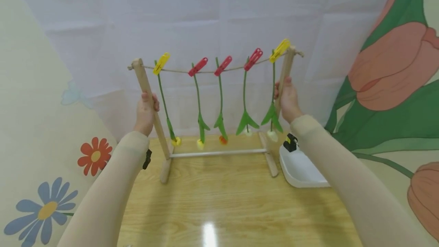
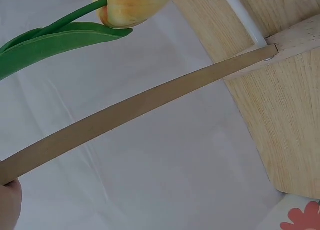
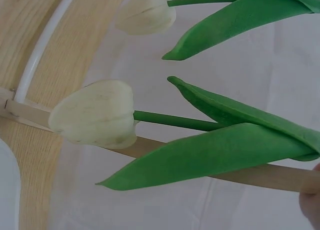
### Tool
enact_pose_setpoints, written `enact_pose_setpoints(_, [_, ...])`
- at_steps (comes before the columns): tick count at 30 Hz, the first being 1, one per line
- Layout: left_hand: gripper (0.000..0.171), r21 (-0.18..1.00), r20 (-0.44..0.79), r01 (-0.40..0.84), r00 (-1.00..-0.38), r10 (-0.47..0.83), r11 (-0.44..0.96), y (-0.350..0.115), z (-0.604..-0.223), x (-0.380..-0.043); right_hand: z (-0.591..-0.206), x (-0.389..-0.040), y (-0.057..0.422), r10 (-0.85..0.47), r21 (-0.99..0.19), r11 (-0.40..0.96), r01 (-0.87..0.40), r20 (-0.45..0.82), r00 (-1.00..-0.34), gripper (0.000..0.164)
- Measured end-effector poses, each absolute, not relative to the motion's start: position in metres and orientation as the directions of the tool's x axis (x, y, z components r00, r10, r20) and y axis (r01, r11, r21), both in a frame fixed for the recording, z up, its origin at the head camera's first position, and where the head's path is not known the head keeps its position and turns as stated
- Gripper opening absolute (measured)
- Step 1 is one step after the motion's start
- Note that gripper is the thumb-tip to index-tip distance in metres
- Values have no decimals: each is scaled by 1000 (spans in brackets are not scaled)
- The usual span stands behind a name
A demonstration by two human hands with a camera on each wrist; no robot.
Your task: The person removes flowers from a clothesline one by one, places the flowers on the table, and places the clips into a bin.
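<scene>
Wooden rack [image 1: 217,153] between them, my left hand [image 1: 146,113] and right hand [image 1: 289,99] grip its posts [image 1: 160,132]; wrist views crop both hands.

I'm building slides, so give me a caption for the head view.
Left hand and right hand grip a wooden rack; five tulips hang bloom-down from its string by clothespins.

Light makes 1 bright spot [image 1: 210,234] on the wooden table [image 1: 247,205]. A creased white sheet [image 1: 219,7] hangs behind it. Flowers [image 1: 96,156] dot the left wall [image 1: 37,68], pink tulips [image 1: 391,68] the right wall [image 1: 433,3].
</scene>
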State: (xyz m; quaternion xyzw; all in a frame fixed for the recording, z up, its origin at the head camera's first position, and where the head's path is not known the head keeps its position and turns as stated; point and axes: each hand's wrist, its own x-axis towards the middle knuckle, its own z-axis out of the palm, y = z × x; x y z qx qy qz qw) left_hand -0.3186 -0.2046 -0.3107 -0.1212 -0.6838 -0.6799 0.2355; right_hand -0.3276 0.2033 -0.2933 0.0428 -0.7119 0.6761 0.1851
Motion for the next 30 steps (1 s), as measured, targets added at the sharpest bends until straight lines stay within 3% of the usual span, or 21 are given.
enact_pose_setpoints(30, [69,892,448,451,-864,-231,41,-199,-313,-315,-301,-334,203,201,-935,29,-354,353,-914,51])
